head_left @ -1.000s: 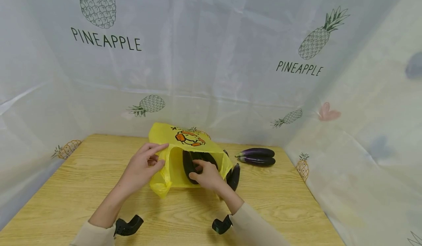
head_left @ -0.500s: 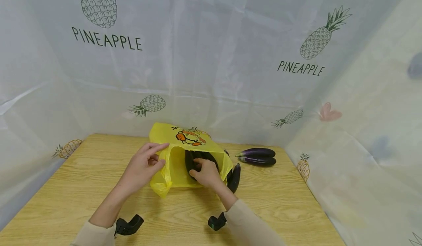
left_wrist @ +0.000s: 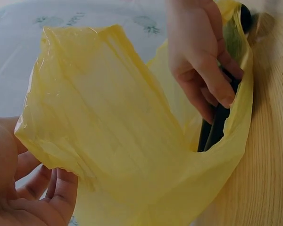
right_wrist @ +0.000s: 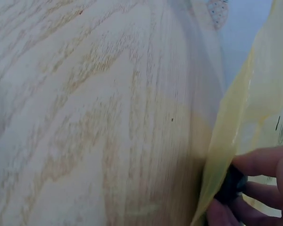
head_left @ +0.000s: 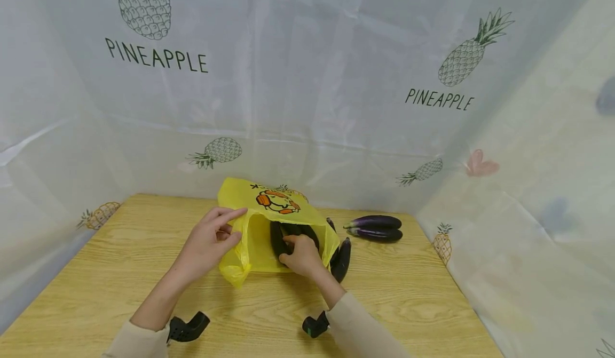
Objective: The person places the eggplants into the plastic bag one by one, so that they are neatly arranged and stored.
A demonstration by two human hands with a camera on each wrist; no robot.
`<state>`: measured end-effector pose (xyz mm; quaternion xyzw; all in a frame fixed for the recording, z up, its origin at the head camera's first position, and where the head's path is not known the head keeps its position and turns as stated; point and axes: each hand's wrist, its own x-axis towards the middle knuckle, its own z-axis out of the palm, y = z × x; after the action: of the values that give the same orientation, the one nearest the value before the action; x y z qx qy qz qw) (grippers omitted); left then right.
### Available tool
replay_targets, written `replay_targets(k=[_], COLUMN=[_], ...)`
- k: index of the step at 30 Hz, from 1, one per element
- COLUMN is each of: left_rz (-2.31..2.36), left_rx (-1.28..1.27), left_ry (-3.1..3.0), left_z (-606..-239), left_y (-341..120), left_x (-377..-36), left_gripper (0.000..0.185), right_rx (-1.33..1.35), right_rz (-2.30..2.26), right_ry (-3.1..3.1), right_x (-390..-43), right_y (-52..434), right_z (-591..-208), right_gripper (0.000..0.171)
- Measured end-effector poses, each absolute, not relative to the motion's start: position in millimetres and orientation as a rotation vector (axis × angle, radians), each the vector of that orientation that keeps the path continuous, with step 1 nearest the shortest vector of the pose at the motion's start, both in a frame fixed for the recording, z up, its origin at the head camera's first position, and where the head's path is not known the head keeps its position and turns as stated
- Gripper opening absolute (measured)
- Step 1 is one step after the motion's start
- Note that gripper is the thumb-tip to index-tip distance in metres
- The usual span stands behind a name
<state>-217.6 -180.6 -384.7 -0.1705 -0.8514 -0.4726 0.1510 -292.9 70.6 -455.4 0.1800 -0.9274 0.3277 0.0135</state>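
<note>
A yellow plastic bag (head_left: pixel 233 262) with a printed cartoon lies on its side, its mouth toward me. My left hand (head_left: pixel 206 240) holds the left edge of that mouth, index finger and thumb apart along the plastic. In the left wrist view its fingers (left_wrist: pixel 61 193) curl against the bag's edge. Reaching inside, my right hand (head_left: pixel 304 256) grips a dark eggplant (head_left: pixel 277 240) among others in the bag. The right wrist view shows its fingers (right_wrist: pixel 262 162) bent round a dark end, partly hidden by the plastic. More eggplant (left_wrist: pixel 217 127) shows beneath the right hand in the left wrist view.
Two purple eggplants (head_left: pixel 375 228) lie side by side at the back right of the wooden table (head_left: pixel 408 288). Close against the bag's right side lies another eggplant (head_left: pixel 342 262). A pineapple-print sheet (head_left: pixel 307 96) hangs behind the table and along its sides.
My right hand has shifted slightly right inside the bag, and the eggplant under its fingers has moved a little right with it. The left hand stays on the bag's edge.
</note>
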Motion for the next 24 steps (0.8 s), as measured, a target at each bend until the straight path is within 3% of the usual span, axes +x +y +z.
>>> replay_targets(k=[12, 24], left_rz=[-1.355, -1.364], left_rx=[-0.485, -0.482], left_ry=[-2.442, -2.440], left_z=[-385, -385], left_y=[-181, -181], left_x=[-219, -218], left_gripper=[0.053, 0.053], right_rx=[0.333, 0.147], right_rz=[1.081, 0.954], right_ry=[-2.657, -2.671], right_x=[-293, -298], right_y=[59, 53], right_z=[-473, -470], right_gripper=[0.031, 0.028])
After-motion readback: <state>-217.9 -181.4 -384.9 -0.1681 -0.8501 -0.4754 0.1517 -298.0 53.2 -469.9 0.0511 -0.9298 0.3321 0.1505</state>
